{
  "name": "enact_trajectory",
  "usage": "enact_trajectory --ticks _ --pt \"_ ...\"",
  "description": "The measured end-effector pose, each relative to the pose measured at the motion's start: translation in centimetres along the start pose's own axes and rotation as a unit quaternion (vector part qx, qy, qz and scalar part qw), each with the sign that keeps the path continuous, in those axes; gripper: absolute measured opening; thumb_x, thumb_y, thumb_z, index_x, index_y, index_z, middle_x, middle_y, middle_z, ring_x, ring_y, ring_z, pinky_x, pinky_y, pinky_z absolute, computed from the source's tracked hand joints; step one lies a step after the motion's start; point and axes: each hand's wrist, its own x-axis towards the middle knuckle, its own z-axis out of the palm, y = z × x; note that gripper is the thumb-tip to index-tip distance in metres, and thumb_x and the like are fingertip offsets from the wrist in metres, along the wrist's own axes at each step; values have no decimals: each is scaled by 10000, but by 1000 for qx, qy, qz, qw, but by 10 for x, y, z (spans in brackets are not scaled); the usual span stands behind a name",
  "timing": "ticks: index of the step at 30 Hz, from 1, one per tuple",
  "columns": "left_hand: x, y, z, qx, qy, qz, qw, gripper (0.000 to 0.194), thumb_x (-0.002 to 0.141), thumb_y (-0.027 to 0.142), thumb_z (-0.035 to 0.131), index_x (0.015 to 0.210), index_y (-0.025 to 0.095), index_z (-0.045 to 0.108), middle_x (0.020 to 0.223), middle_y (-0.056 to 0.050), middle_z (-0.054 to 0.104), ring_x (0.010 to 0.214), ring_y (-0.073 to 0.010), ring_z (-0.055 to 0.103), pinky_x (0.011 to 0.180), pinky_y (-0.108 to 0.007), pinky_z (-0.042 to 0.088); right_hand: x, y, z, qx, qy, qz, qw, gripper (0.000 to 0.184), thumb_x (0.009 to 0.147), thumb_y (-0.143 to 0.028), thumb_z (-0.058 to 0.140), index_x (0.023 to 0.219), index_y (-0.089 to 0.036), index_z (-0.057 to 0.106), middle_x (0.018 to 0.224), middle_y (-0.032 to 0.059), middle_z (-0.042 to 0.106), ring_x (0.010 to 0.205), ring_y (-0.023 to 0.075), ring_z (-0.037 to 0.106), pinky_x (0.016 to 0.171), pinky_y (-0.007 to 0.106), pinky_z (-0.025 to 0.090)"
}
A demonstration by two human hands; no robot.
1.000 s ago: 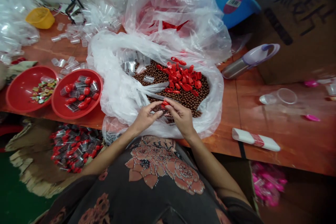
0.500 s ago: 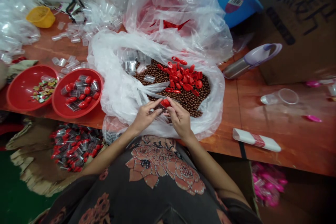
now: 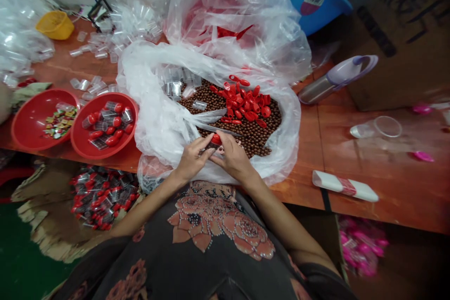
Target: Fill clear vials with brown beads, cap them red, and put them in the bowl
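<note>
Your left hand [image 3: 191,159] and right hand [image 3: 234,159] — both curled closed — pinch a red cap [image 3: 216,139] between them, just above brown beads [image 3: 258,138] in a clear plastic bag [image 3: 147,122] on the bench [image 3: 386,183].

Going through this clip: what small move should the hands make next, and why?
Probably press the red cap firmly home, using the left hand and right hand. Both close on it, and the nearby red bowl holds clear tubes already capped in red. Any tube in the hands is hidden by the fingers.
</note>
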Motion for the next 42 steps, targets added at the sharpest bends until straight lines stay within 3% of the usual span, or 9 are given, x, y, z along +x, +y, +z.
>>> enact_trajectory --ticks 6,9,13,19,26,32,35,38,42 --pt "-3 -3 2 -7 12 14 1000 434 933 288 619 1363 232 605 1136 -87 701 957 -172 664 827 -329 561 0 2 0 -40 29 -22 999 735 883 -480 651 1468 -134 370 1181 194 662 1080 307 663 896 447 594" --pt "-3 -3 2 -45 9 3 999 408 933 301 623 1337 242 630 1083 -69 707 930 -162 661 808 -313 559 0 3 -3 3 28 -8 1000 730 857 -509 680 1436 -142 431 1152 177 681 1025 293 679 879 441 598" --pt "-1 -2 -2 -70 -2 -3 998 391 934 306 626 1319 245 647 1087 -72 703 948 -161 659 845 -322 554 0 2 -9 119 28 56 991 450 965 -428 549 1372 -237 555 1186 100 710 1031 229 698 900 399 594" --pt "2 5 -9 10 -22 73 997 405 956 257 591 1360 238 609 1081 -81 692 979 -158 653 870 -324 551 2 -10 -15 233 85 132 960 297 973 -306 557 1233 -277 699 1155 40 755 999 182 729 911 366 600" --pt "-1 7 -8 125 -4 185 975 521 968 142 534 1474 245 472 1120 -94 662 1029 -169 636 872 -339 557 0 -19 -17 310 110 214 920 256 901 -324 660 1145 -317 739 1114 13 774 987 188 737 922 406 607" --pt "-2 12 -12 136 2 221 966 574 959 99 512 1501 273 433 1146 -105 650 1053 -186 632 881 -365 572 -3 -25 -17 387 123 282 869 263 855 -368 709 1107 -313 758 1047 8 789 834 172 748 780 360 647" --pt "-1 13 -15 143 -1 229 963 588 953 89 512 1504 278 428 1129 -102 653 1031 -185 632 867 -371 579 -3 -27 -18 368 129 260 883 249 866 -356 701 1106 -321 759 1055 1 786 864 175 746 813 363 640" --pt "-2 15 -16 123 -3 225 967 567 950 98 532 1483 275 460 1128 -98 660 1040 -181 634 873 -364 575 -4 -24 -17 301 114 188 928 261 927 -336 628 1165 -317 731 1122 14 767 1004 188 729 920 388 607" --pt "-2 16 -10 38 -2 114 993 488 941 189 598 1420 272 544 1138 -86 677 1023 -166 648 875 -335 568 -5 -15 -11 173 59 87 979 570 886 -421 666 1408 -237 528 1305 114 670 1154 247 670 959 430 584"
